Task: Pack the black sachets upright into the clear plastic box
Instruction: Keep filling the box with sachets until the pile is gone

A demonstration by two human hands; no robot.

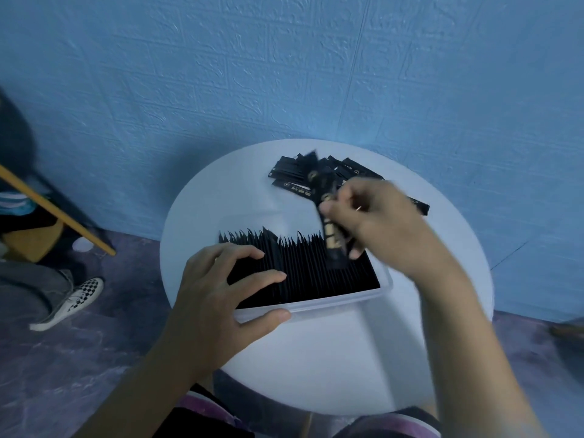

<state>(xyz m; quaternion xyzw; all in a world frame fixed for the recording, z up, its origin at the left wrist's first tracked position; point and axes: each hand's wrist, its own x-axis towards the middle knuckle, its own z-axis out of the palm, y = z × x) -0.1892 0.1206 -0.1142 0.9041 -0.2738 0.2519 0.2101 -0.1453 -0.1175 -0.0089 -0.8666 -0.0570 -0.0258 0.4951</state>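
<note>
— What lies nearest?

— The near edge of the round white counter (347, 358), bare. Just past it the left hand (218, 295) sits at the near left corner of the clear plastic box (331, 303). Its grip is wide: the fingers are spread on top of the contents and the thumb lies along the near wall.

— And inside the box?

— A row of sachets (316, 270) standing on edge, packed tight from left to right. The left hand hides the row's left end.

— The other hand?

— The right hand (373, 216) hangs over the right part of the row, its grip pinched on a black sachet (331, 238) that points down toward the box. It is blurred, so I cannot tell whether there is one sachet or several.

— Further back?

— A loose pile of sachets (297, 172) lies flat on the counter beyond the box. The right hand covers the pile's near right side.

— Around the counter?

— A blue wall (284, 74) stands behind. On the floor (63, 358) to the left are a checkered shoe (76, 298) and a slanted wooden bar (57, 210), well apart from the box.
</note>
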